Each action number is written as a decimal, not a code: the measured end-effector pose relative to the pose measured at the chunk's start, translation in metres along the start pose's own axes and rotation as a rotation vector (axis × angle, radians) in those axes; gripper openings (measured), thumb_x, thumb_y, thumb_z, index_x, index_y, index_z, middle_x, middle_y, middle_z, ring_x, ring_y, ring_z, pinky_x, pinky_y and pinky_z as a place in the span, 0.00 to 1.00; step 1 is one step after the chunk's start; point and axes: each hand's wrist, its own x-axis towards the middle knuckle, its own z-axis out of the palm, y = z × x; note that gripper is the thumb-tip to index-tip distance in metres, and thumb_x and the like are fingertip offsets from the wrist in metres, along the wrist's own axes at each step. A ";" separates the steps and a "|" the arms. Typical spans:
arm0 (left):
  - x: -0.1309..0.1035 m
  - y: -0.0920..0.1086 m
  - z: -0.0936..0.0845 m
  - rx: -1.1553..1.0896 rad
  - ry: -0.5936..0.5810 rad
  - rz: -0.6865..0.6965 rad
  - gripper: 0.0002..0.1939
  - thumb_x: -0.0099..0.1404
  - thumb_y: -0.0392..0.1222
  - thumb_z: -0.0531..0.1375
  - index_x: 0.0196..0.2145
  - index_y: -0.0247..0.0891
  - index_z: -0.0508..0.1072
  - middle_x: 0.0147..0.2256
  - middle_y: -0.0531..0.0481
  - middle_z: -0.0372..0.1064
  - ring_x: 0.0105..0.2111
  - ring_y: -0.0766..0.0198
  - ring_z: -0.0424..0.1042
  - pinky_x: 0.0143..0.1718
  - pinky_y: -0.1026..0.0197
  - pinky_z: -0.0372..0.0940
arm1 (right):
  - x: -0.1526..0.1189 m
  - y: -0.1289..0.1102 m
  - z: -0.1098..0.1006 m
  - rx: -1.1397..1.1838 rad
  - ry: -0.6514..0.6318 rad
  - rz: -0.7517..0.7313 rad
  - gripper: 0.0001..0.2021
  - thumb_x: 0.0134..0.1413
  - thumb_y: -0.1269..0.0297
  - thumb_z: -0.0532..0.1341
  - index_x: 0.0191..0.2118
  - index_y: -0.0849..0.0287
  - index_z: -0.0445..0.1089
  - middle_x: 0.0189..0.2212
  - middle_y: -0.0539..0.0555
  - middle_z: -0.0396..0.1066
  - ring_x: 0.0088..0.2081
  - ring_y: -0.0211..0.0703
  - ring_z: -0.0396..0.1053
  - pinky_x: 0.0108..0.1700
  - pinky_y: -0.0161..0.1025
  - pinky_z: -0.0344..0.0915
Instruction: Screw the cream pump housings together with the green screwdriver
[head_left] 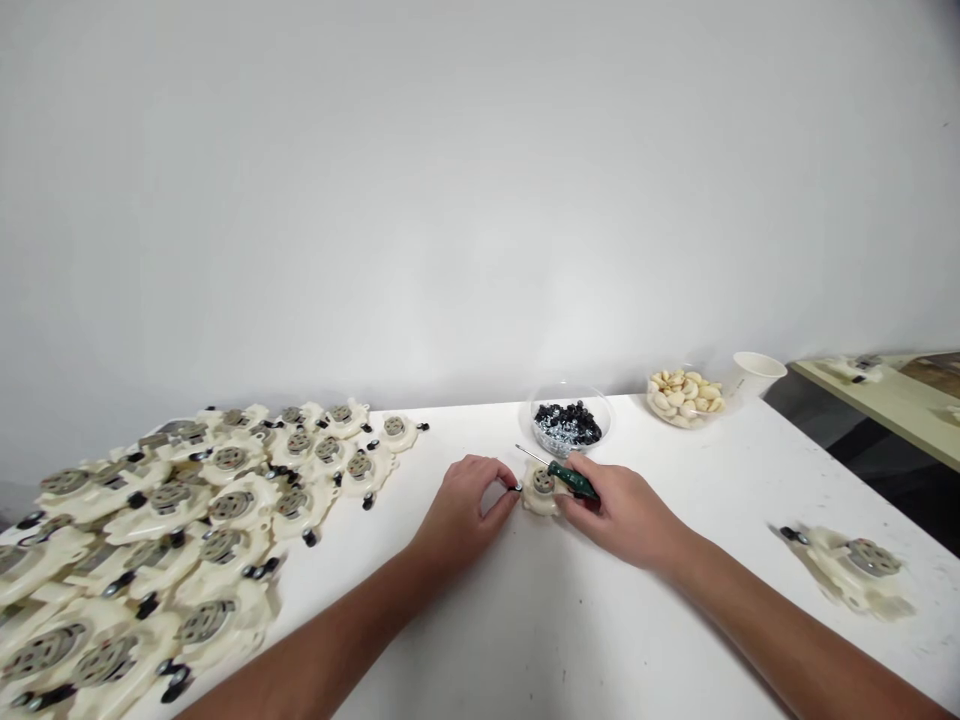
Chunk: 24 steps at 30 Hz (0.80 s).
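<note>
In front of me on the white table lies a cream plastic housing with a grey round motor [541, 487]. My left hand [474, 502] pinches a small black piece with a shiny screw [515, 488] at the housing's left edge. A screwdriver with a dark green handle [573, 479] is held in my right hand [616, 510], its metal shaft pointing up and left above the housing. The right fingertips also touch the housing's right side. Just behind, a clear bowl [609, 412] holds many small black parts and screws.
Many similar motor housings [232, 505] with black pieces crowd the table's left side. Another housing [851, 570] lies at the right. Toward the back right are a clear bowl of cream plastic pieces [686, 396] and a white cup [757, 372]. A second table [892, 400] stands beyond a dark gap.
</note>
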 end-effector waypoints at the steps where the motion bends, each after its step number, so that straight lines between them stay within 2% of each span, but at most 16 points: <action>1: 0.000 0.001 0.000 -0.004 -0.005 0.008 0.02 0.69 0.39 0.60 0.40 0.44 0.72 0.40 0.51 0.75 0.44 0.55 0.71 0.50 0.50 0.63 | 0.001 0.000 0.000 -0.007 0.004 0.001 0.09 0.64 0.59 0.57 0.33 0.52 0.56 0.23 0.45 0.68 0.25 0.42 0.66 0.29 0.36 0.53; 5: 0.000 0.002 -0.001 -0.019 -0.023 0.006 0.01 0.69 0.40 0.61 0.40 0.44 0.73 0.40 0.51 0.75 0.44 0.55 0.71 0.50 0.51 0.64 | 0.001 0.001 0.000 -0.036 0.018 0.010 0.12 0.67 0.56 0.55 0.32 0.53 0.56 0.22 0.45 0.67 0.24 0.42 0.65 0.28 0.37 0.52; 10: 0.000 0.001 -0.002 -0.069 -0.050 -0.048 0.05 0.69 0.45 0.63 0.41 0.44 0.73 0.41 0.51 0.75 0.44 0.55 0.71 0.49 0.52 0.64 | 0.001 0.001 -0.001 -0.041 0.023 0.020 0.17 0.70 0.50 0.52 0.31 0.53 0.55 0.21 0.44 0.64 0.24 0.41 0.64 0.28 0.36 0.51; 19: 0.002 0.000 -0.002 -0.095 -0.047 -0.026 0.03 0.69 0.42 0.63 0.40 0.44 0.74 0.41 0.51 0.75 0.45 0.55 0.70 0.51 0.52 0.62 | 0.001 0.000 0.002 -0.046 0.065 0.032 0.19 0.69 0.45 0.53 0.31 0.53 0.56 0.22 0.46 0.67 0.25 0.42 0.66 0.28 0.36 0.52; 24: 0.002 -0.002 0.000 -0.070 -0.017 -0.004 0.02 0.67 0.39 0.63 0.38 0.43 0.74 0.39 0.51 0.75 0.44 0.56 0.71 0.50 0.52 0.63 | 0.003 0.002 0.001 -0.032 0.034 0.028 0.19 0.67 0.45 0.55 0.31 0.54 0.58 0.23 0.46 0.69 0.25 0.42 0.66 0.29 0.36 0.53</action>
